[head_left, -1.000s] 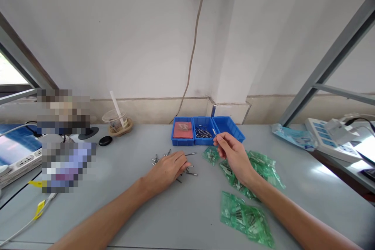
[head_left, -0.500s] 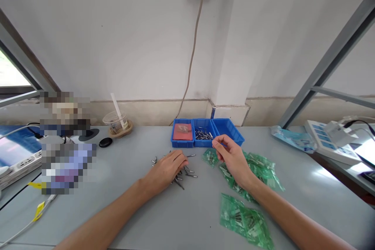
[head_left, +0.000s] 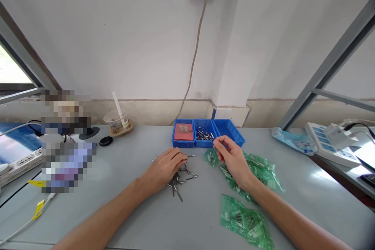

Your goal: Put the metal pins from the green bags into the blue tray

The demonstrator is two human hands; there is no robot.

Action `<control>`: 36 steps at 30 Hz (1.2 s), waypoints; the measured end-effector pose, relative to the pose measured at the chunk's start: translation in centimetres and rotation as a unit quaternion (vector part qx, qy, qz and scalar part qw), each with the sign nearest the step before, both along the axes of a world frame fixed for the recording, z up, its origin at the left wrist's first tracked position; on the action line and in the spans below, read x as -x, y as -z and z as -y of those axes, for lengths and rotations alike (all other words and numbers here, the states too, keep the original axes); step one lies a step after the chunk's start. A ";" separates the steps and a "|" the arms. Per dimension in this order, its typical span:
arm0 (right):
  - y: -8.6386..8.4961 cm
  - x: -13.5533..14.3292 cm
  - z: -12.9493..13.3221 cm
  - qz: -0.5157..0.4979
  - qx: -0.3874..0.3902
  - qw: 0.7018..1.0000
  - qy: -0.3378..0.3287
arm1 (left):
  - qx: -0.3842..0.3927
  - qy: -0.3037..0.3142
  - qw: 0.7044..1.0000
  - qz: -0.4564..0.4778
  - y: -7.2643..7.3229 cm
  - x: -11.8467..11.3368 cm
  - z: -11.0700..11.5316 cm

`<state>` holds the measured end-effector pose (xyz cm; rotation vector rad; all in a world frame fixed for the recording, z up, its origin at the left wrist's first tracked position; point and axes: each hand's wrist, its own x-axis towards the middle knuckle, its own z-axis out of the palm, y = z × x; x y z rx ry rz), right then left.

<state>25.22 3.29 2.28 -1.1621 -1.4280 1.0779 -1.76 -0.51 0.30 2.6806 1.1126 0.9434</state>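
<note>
My left hand rests over a loose pile of metal pins on the grey table, its fingers together and curled down; whatever is under them is hidden. My right hand is in a pinch just in front of the blue bins, with a small thin piece at its fingertips too small to make out. The middle blue bin holds many small metal pins. A red packet lies in the left bin. Green bags of metal parts lie below and beside my right forearm, and a small green bag sits near my right fingertips.
The right blue bin adjoins the middle one. A plastic cup, a black round object and a power strip are at the left. Another power strip and a light blue packet lie right.
My left hand has shifted slightly left and up, and the pins beside it now lie differently, with more showing. My right hand keeps its pinch in nearly the same place.
</note>
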 end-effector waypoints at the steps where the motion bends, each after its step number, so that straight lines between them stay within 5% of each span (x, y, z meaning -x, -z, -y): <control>1: 0.0 0.0 0.0 -0.004 0.000 1.000 -0.001 | 0.003 -0.001 1.000 0.003 -0.1 0.1 0.0; 14: -0.3 0.2 0.2 -0.025 -0.011 1.000 -0.006 | 0.027 -0.021 0.998 -0.059 -0.8 0.2 0.5; 21: -0.6 0.0 0.5 -0.021 -0.035 0.999 0.000 | 0.083 0.028 0.991 -0.099 -1.7 0.6 1.7; 36: -0.2 0.2 0.5 -0.019 -0.031 0.999 -0.010 | 0.095 0.018 0.991 -0.096 -0.2 0.6 1.4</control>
